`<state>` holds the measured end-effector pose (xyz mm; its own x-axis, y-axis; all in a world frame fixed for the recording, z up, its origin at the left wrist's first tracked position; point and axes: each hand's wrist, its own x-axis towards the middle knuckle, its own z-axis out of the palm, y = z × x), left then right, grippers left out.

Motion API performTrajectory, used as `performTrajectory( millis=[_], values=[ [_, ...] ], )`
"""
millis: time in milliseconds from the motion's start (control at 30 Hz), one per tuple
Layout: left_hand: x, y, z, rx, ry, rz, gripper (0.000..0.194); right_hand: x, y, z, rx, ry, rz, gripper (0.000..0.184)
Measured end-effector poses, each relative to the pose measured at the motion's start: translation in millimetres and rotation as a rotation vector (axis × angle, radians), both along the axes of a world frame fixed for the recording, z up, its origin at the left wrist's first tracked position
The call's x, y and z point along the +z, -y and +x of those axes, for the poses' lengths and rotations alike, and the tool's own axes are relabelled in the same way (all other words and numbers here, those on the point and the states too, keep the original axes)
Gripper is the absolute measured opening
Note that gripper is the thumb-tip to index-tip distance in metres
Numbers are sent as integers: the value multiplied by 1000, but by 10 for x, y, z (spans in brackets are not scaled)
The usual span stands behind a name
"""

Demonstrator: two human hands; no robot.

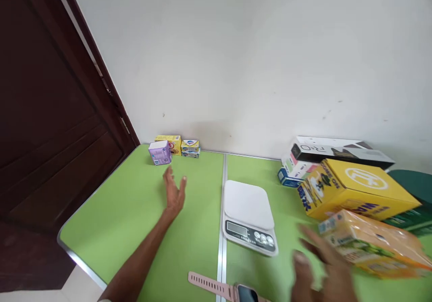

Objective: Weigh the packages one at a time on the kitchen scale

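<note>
My left hand (174,191) reaches over the left half of the green table, fingers apart and nothing in them. Just beyond its fingertips stands a purple and white box (159,152). At the lower right my right hand (322,266) is blurred by motion; its thumb and fingers are spread, with nothing seen between them. It is nearest to an orange plastic-wrapped pack (374,243); whether they touch I cannot tell. Between the hands lies a white kitchen scale (249,207) with nothing on its plate. A pink-strapped smartwatch (212,285) lies at the bottom edge.
Behind the purple box are a yellow box (173,143) and two small stacked boxes (191,148). At the right are a yellow carton (357,187), a black and white box (340,151), smaller boxes (295,171) and a dark green object (411,185). A wall backs the table (111,230).
</note>
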<state>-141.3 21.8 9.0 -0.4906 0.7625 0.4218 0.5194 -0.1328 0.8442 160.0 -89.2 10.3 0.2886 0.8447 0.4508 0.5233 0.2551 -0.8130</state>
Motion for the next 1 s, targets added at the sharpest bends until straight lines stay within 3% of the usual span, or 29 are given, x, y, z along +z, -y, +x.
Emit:
performTrajectory(
  millis=[100,200,300,400,533,667,867,1000],
  values=[
    [-190,-361,-627,248,54,-74,82,19,-309,-928,365,-82,-73,47],
    [-300,-618,-962,302,99,-98,93,-196,-744,-1860,570,-217,-192,56],
    [-343,-807,-1120,287,111,-105,105,-442,-1221,-2572,642,-248,-254,72],
    [-383,-950,-1223,251,120,-98,110,-555,-1687,-3010,673,-301,-228,77],
    [-454,-1066,-1318,218,129,-83,106,-559,-2200,-3309,685,-278,-213,76],
    [-482,-1090,-1336,212,117,-96,94,-557,-2451,-3434,682,-251,-212,71],
    [-376,-938,-1271,210,109,-124,80,-524,-2339,-3337,688,-232,-209,75],
    [-348,-609,-1177,174,106,-135,74,-476,-2058,-3142,690,-226,-226,75]
  ],
)
